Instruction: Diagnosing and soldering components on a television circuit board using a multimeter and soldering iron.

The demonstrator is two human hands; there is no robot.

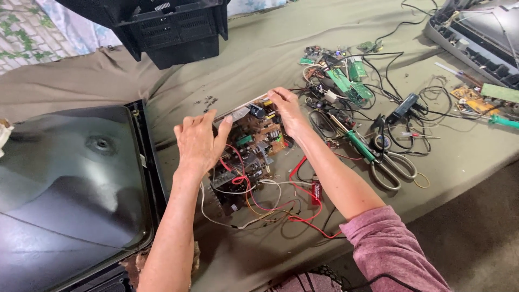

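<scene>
A brown circuit board (254, 146) crowded with components and red, white and black wires lies on an olive cloth in the middle. My left hand (197, 141) rests on the board's left edge with fingers spread, the thumb touching a silver part. At the far top edge of the board, my right hand (286, 111) grips it with the fingers curled over. A tangle of loose wires (281, 208) trails from the board toward me.
A dark picture tube (70, 189) lies face up at the left. A black plastic housing (167, 27) stands at the back. Scissors (386, 165), a green-handled tool (359, 145), small green boards (346, 81), black cables and another casing (481, 32) fill the right side.
</scene>
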